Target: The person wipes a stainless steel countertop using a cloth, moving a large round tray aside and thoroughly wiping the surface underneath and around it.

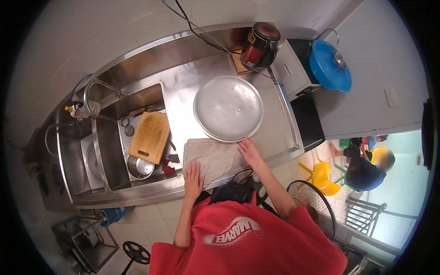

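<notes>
A beige cloth (209, 160) lies spread on the stainless steel counter (271, 120), at its front edge. My left hand (193, 177) rests flat on the cloth's left edge, fingers slightly apart. At the cloth's right edge is my right hand (249, 150), its fingertips by the near rim of a round metal lid (228, 106). Whether those fingertips touch the rim, I cannot tell. The lid lies just beyond the cloth, with two small marks on its surface. Neither hand grips anything.
To the left, the sink (113, 172) holds a wooden cutting board (151, 134) over a metal pot (141, 167). A red electric kettle (261, 44) stands at the back right. A blue basin (328, 67) is beyond it. A fan (311, 206) and a seated person (366, 172) are at right.
</notes>
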`<state>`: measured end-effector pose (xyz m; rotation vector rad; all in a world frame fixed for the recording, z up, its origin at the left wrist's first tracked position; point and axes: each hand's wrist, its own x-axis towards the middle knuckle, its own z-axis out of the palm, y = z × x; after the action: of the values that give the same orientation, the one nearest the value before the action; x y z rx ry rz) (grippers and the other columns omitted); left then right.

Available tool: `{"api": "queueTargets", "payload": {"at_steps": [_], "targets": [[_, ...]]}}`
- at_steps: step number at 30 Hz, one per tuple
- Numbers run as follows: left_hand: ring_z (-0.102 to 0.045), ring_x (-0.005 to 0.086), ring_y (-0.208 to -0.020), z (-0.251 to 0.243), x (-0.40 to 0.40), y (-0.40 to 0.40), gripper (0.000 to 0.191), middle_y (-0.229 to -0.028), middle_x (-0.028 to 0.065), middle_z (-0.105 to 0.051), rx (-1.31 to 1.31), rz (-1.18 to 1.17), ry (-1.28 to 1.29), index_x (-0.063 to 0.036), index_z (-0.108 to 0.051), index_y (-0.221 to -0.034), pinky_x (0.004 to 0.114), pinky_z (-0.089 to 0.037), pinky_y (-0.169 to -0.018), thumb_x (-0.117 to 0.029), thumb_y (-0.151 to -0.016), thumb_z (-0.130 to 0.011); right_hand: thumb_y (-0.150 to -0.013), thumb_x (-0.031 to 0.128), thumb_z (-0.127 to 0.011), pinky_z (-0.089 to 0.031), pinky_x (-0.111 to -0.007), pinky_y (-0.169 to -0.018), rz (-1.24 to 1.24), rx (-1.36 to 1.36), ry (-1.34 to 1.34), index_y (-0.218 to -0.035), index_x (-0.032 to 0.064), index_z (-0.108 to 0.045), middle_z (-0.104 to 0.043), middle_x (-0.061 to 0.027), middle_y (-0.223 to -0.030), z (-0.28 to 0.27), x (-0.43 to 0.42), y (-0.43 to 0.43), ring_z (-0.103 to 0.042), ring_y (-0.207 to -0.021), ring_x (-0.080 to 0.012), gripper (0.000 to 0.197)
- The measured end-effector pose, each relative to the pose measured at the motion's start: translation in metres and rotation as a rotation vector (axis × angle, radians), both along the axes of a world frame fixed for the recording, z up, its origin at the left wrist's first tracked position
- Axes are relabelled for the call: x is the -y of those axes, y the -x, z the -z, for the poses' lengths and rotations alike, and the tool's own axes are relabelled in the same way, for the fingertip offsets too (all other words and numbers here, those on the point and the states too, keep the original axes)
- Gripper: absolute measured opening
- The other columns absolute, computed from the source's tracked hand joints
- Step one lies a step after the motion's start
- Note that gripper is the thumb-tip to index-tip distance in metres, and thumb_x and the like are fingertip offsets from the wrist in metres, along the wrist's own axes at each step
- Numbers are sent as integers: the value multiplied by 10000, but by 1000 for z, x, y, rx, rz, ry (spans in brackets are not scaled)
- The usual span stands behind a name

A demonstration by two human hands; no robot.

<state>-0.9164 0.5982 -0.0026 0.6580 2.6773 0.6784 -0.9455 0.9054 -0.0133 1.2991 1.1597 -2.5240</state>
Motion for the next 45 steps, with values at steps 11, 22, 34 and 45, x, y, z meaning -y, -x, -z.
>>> {"api": "queueTargets", "payload": {"at_steps": [11, 22, 34, 45], "targets": [[-153, 294, -1469, 3, -1, -3, 672, -1581, 104, -211, 8, -13, -17, -99, -227, -1521, 503, -124, -1170, -307, -944, -504, -922, 523, -579, -435, -364, -968, 106, -48, -163, -1279, 59, -498, -558, -44, -1222, 7, -5, 1, -509, -1191, -192, 591], [-166, 299, -1463, 11, 5, -3, 678, -1577, 115, -214, -53, -1, -37, -86, -244, -1512, 501, -137, -1164, -277, -928, -531, -835, 682, -581, -334, -238, -544, -139, -154, 90, -1135, 159, -520, -558, 41, -965, 11, -21, 29, -489, -780, -79, 606], [-161, 299, -1464, 12, 1, -6, 671, -1574, 110, -226, -39, -34, -44, -96, -241, -1516, 495, -120, -1171, -294, -938, -517, -906, 558, -587, -427, -305, -738, -34, -154, -103, -1271, 79, -517, -571, -17, -1237, 18, -18, 48, -534, -1000, -133, 606], [-142, 310, -1469, 17, -14, 11, 701, -1577, 138, -203, -140, -94, 12, -46, -212, -1514, 508, -112, -1168, -354, -947, -487, -901, 566, -582, -387, -290, -741, 215, -145, -223, -1373, 150, -438, -543, 35, -1284, -12, -60, -30, -523, -1035, -113, 646]]}}
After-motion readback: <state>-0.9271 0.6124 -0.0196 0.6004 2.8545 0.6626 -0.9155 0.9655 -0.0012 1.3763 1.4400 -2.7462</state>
